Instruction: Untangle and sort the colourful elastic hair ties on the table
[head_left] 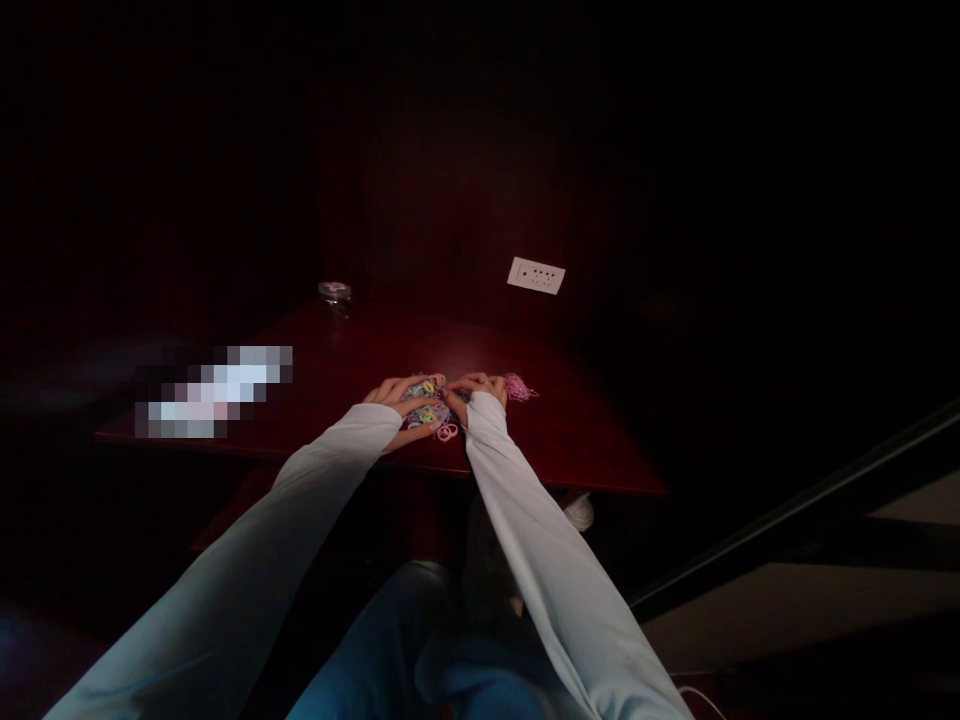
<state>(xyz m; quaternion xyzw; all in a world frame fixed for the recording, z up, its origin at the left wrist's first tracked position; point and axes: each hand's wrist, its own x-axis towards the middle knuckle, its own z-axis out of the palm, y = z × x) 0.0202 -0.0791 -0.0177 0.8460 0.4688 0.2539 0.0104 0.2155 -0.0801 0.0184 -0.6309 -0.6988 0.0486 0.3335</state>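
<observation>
- Far left of the heap of loops: a pixelated pale patch (pixel 217 395), its contents hidden, appeared over the left part of the dark red surface (pixel 322 375).
- Left of the heap and nearer the wearer: a light sleeve (pixel 300 510) ran up to the left wrist.
- Beyond the heap, to its left: a small clear jar (pixel 334 298) with a lid stood upright near the back of the surface.
- At the heap's left side: the left hand (pixel 399 398) lay over the loops, fingers extended and spread, thumb apart on the near side; whether it pinched any single loop could not be told.
- Landmark: the heap of loops (pixel 428 414), in mixed purple, yellow, green and pink, rested on the surface near its front edge, between and partly beneath the hands.
- At the heap's near right margin: pink loops (pixel 447 432) lay beside the left thumb.
- At the heap's right side: the right hand (pixel 482 384) was bent inward, its fingertips close to the left ones; its grip could not be made out.
- Just right of the heap: a pink bundle (pixel 520 387) lay beside the right hand.
- Beyond the heap, to its right: a white socket plate (pixel 536 276) was set in the dark upright panel (pixel 450 220).
</observation>
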